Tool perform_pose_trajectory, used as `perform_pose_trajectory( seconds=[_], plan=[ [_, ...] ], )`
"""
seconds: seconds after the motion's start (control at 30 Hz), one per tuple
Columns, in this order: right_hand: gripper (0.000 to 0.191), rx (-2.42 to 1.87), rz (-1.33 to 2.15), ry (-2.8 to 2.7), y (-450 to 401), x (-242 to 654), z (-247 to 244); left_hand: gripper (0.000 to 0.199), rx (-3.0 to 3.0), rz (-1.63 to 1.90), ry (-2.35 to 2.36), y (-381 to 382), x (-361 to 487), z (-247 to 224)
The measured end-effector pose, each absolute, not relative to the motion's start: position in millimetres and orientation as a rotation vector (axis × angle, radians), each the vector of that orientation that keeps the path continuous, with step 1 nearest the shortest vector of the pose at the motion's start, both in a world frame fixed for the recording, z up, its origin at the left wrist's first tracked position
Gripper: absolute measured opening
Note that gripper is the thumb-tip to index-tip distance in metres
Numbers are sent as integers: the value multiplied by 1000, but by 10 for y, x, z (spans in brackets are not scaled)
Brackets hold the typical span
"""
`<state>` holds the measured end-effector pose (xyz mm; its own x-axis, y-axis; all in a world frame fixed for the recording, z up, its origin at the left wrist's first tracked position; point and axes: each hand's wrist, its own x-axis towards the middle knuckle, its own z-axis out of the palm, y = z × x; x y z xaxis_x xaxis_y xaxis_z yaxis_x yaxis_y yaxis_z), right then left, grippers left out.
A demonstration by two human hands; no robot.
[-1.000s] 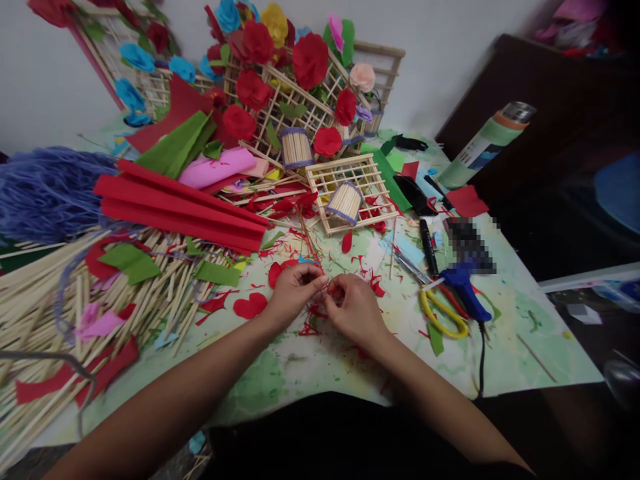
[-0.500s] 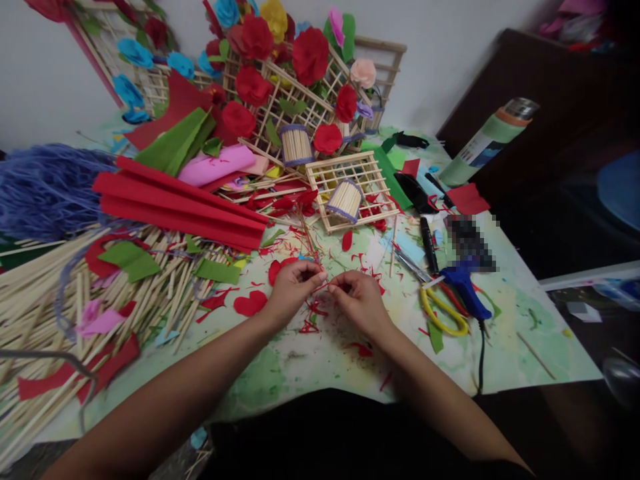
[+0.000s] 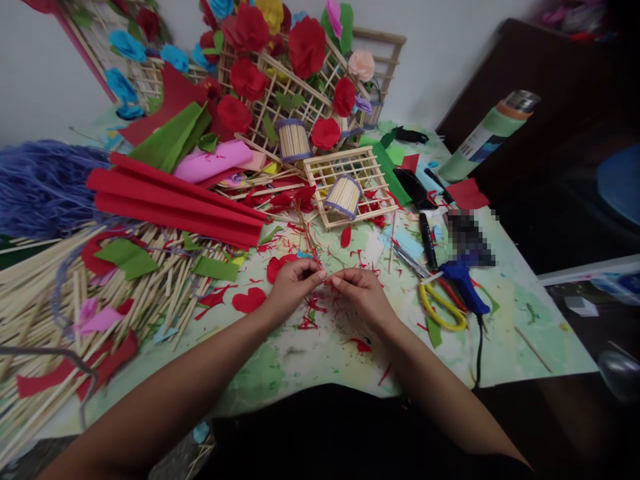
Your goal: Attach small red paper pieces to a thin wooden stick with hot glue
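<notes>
Red scraps (image 3: 273, 270) lie near frame centre, where the left hand (image 3: 294, 288) and right hand (image 3: 365, 297) pinch, seemingly, a thin strip (image 3: 328, 281).

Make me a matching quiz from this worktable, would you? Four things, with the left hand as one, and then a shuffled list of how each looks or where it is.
Things
1. Left hand
2. Glue gun
3. Bottle
4. Tangled string

Descriptions
A. Pale green, with a metal cap
B. Violet-blue, heaped at the picture's left edge
C. Thumb and fingers pinched together, close to the right hand
D. Blue, with a black cord

Right pairs: 1-C, 2-D, 3-A, 4-B
</notes>
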<state>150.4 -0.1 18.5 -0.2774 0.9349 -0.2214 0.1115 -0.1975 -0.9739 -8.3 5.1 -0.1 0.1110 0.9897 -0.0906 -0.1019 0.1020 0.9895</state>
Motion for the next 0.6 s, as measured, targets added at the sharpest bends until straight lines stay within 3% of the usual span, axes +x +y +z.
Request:
perform_pose_trajectory(
  seconds=[0.6],
  plan=[
    [21, -1392, 1339, -1645, -12, 1513, 197, 24, 1235, 1113, 1156, 48, -83, -19]
  ],
)
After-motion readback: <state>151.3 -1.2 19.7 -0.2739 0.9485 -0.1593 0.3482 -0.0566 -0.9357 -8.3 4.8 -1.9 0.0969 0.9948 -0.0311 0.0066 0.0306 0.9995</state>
